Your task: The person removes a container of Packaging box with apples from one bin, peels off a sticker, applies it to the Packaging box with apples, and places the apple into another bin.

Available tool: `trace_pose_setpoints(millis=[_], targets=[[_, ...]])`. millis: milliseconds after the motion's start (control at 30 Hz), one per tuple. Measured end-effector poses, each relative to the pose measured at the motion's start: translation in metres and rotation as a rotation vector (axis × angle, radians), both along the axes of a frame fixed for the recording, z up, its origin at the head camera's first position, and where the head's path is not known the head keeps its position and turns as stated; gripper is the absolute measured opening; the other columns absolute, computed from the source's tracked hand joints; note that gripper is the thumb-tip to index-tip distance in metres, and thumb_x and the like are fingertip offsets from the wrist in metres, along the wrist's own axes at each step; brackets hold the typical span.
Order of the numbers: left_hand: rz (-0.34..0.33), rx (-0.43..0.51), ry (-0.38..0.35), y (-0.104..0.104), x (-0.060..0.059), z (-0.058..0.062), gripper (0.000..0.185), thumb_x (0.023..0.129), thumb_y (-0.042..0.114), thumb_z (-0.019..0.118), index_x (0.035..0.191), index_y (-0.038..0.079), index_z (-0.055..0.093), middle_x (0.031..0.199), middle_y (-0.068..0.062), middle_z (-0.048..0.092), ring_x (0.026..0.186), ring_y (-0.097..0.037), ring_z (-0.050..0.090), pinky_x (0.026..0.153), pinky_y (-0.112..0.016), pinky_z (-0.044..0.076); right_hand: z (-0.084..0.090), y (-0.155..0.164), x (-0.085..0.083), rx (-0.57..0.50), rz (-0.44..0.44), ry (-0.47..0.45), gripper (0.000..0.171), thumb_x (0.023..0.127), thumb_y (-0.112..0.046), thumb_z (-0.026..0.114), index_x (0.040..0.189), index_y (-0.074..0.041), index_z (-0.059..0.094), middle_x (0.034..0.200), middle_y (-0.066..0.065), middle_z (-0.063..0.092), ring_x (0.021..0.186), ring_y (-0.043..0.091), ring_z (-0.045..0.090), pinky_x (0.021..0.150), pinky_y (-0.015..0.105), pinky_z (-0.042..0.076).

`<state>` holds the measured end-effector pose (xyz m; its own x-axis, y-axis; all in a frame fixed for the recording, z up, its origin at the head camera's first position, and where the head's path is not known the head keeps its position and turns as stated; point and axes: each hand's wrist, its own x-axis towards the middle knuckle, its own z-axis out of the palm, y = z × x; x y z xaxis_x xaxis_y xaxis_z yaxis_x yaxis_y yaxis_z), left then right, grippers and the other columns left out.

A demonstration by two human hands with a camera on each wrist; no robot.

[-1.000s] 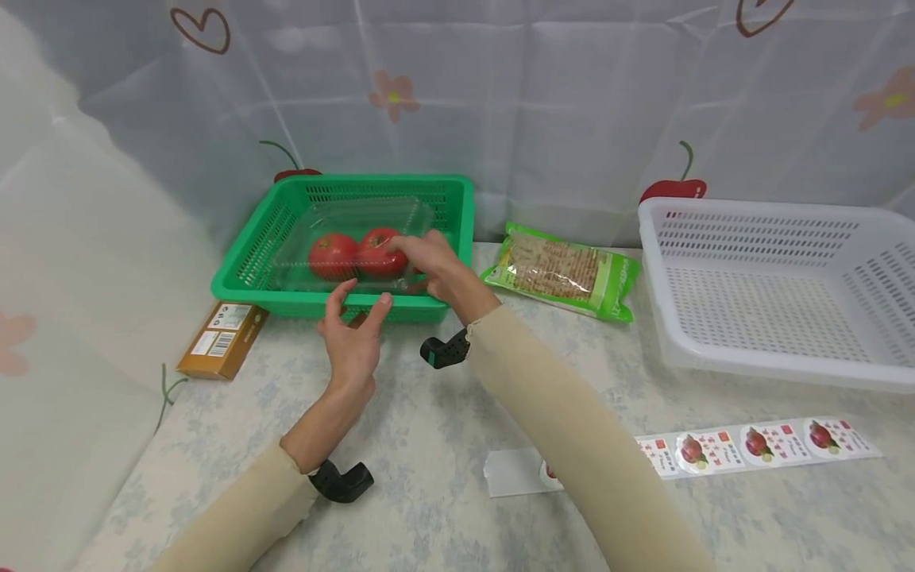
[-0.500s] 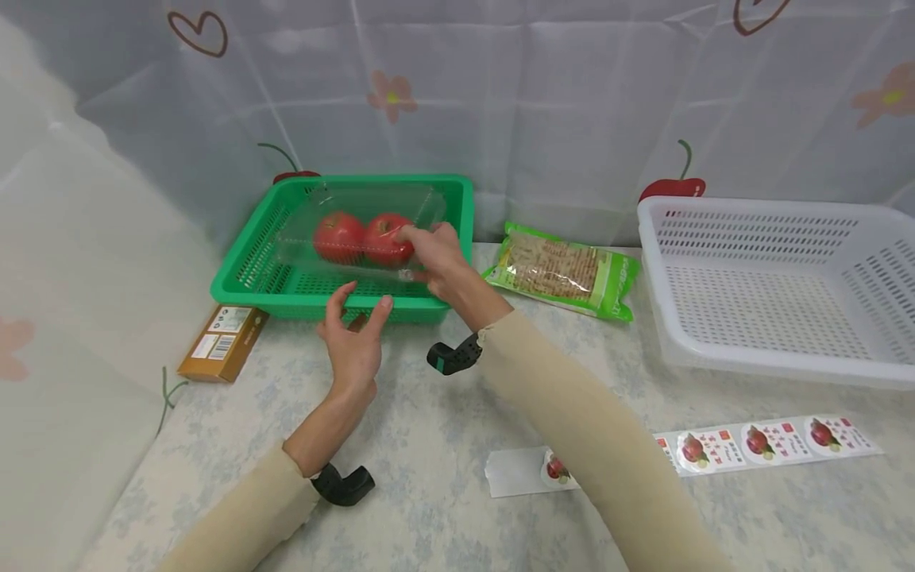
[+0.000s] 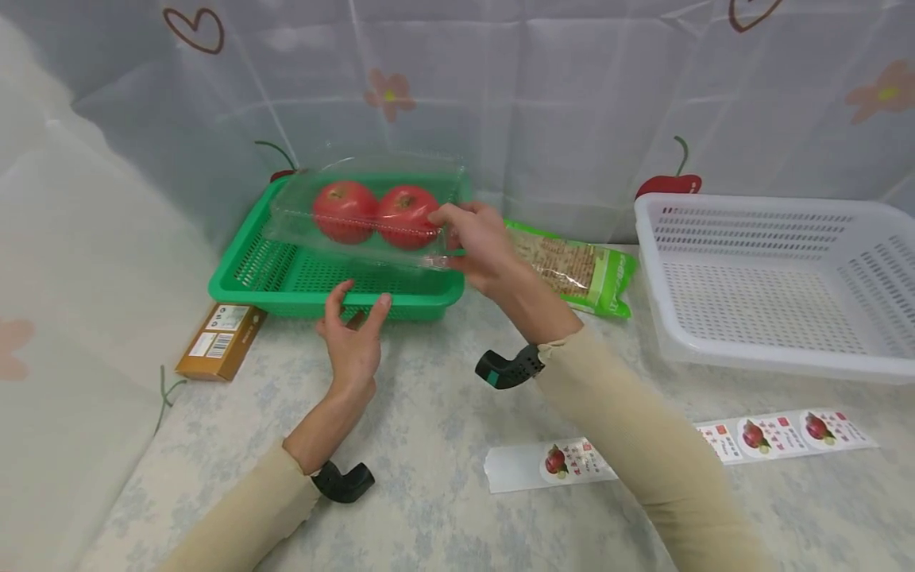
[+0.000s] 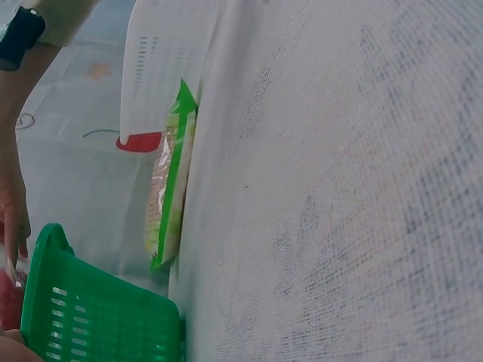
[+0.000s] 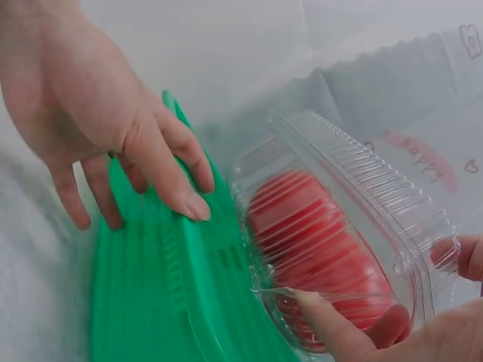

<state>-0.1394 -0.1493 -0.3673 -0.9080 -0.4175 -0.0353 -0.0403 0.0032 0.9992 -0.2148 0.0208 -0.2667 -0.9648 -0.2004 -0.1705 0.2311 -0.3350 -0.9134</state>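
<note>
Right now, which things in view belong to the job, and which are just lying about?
In the job, apparently: clear box; two red fruits inside; right hand holding it; left hand; green basket.
Seemingly lying about: brown carton; green packet; white basket; sticker strip.

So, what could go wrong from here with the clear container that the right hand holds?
The right hand grips the clear container at one end only, and the left hand does not support it, so the other end might dip and the two red fruits could roll. I cannot tell whether the container is latched; if not, it may pop open. The green basket is close below, so the container might catch on it.
</note>
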Motion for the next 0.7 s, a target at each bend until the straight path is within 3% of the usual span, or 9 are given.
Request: trace_pose_setpoints(millis=[200, 300, 367, 400, 500, 567, 700], targets=[[-0.004, -0.005, -0.012, -0.002, -0.001, 0.0, 0.062, 0.091, 0.037, 0.072, 0.144, 0.025, 0.041, 0.141, -0.008, 0.02, 0.124, -0.028, 0.039, 0.092, -0.037, 0.044, 0.006, 0.039, 0.02, -0.015, 0.041, 0.061, 0.014, 0.094, -0.005, 0.055, 0.106, 0.001, 0.051, 0.072, 0.002, 0.035, 0.062, 0.015, 0.032, 0.07, 0.036, 0.048], [-0.002, 0.0, -0.01, -0.001, -0.001, 0.0, 0.063, 0.091, 0.037, 0.072, 0.144, 0.025, 0.041, 0.139, -0.008, 0.021, 0.124, -0.028, 0.039, 0.093, -0.037, 0.044, 0.007, 0.062, 0.031, -0.007, 0.048, 0.077, 0.009, 0.096, -0.006, 0.053, 0.102, -0.002, 0.049, 0.077, 0.003, 0.041, 0.062, 0.015, 0.037, 0.073, 0.035, 0.052], [0.001, -0.001, -0.008, -0.001, -0.001, 0.0, 0.063, 0.09, 0.037, 0.073, 0.144, 0.024, 0.041, 0.137, -0.008, 0.021, 0.124, -0.028, 0.039, 0.093, -0.037, 0.044, 0.007, 0.076, 0.04, 0.0, 0.052, 0.077, 0.018, 0.097, -0.007, 0.052, 0.112, 0.002, 0.048, 0.084, 0.005, 0.046, 0.067, 0.015, 0.042, 0.078, 0.036, 0.056], [0.001, 0.0, -0.007, -0.001, -0.001, -0.001, 0.064, 0.09, 0.037, 0.073, 0.144, 0.024, 0.041, 0.136, -0.008, 0.021, 0.125, -0.028, 0.04, 0.094, -0.037, 0.044, 0.007, 0.084, 0.045, 0.01, 0.052, 0.071, 0.029, 0.098, -0.008, 0.051, 0.124, 0.002, 0.046, 0.094, 0.006, 0.049, 0.072, 0.015, 0.045, 0.081, 0.036, 0.056], [-0.001, 0.002, -0.003, -0.002, -0.001, -0.001, 0.063, 0.09, 0.036, 0.073, 0.144, 0.024, 0.041, 0.135, -0.009, 0.021, 0.126, -0.029, 0.04, 0.095, -0.037, 0.044, 0.008, 0.105, 0.06, 0.046, 0.058, 0.05, 0.063, 0.1, -0.011, 0.049, 0.154, -0.004, 0.018, 0.13, 0.01, 0.043, 0.1, 0.018, 0.048, 0.087, 0.036, 0.055], [-0.003, 0.003, -0.002, -0.002, -0.001, -0.001, 0.062, 0.091, 0.033, 0.072, 0.144, 0.024, 0.041, 0.135, -0.009, 0.021, 0.126, -0.03, 0.039, 0.094, -0.037, 0.044, 0.008, 0.117, 0.07, 0.066, 0.055, 0.025, 0.078, 0.1, -0.012, 0.049, 0.159, -0.014, -0.001, 0.145, 0.01, 0.029, 0.112, 0.019, 0.043, 0.09, 0.036, 0.053], [-0.005, -0.006, 0.004, -0.002, -0.002, -0.002, 0.059, 0.094, 0.029, 0.069, 0.144, 0.02, 0.041, 0.135, -0.013, 0.02, 0.126, -0.032, 0.039, 0.091, -0.034, 0.044, 0.002, 0.138, 0.086, 0.093, 0.036, 0.007, 0.079, 0.101, -0.01, 0.05, 0.16, -0.027, 0.0, 0.149, 0.008, 0.024, 0.109, 0.017, 0.045, 0.09, 0.042, 0.052]])
